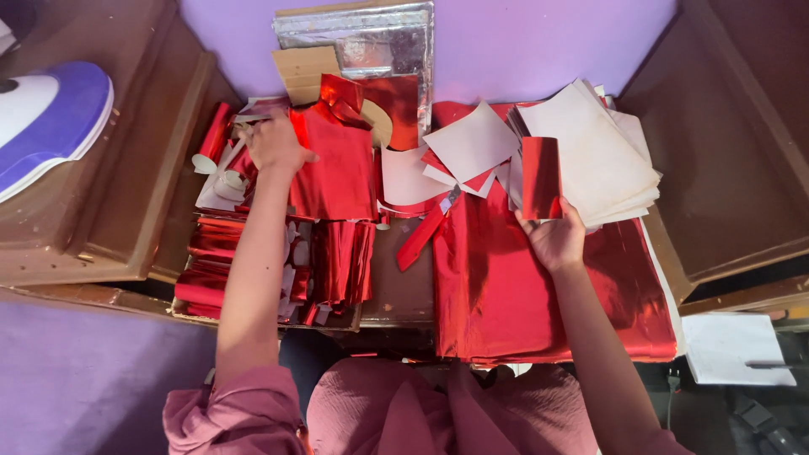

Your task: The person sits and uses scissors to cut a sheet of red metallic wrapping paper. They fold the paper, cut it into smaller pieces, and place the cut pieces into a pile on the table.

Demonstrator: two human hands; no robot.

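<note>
Hands: right (556, 240) holds one red foil strip (541, 177); left (274, 147) presses one red sheet (337, 173).

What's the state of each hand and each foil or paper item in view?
Left hands: palm down, resting on a flat red foil piece.
Right hands: gripping a small red foil sheet, held upright.
Large red foil sheets: stacked flat, under the right hand.
White paper squares: stacked, fanned unevenly.
Red-handled scissors: lying closed, unheld.
Silver foil sheets: stacked flat, crinkled.
Folded red foil pieces: piled in a tray.
</note>
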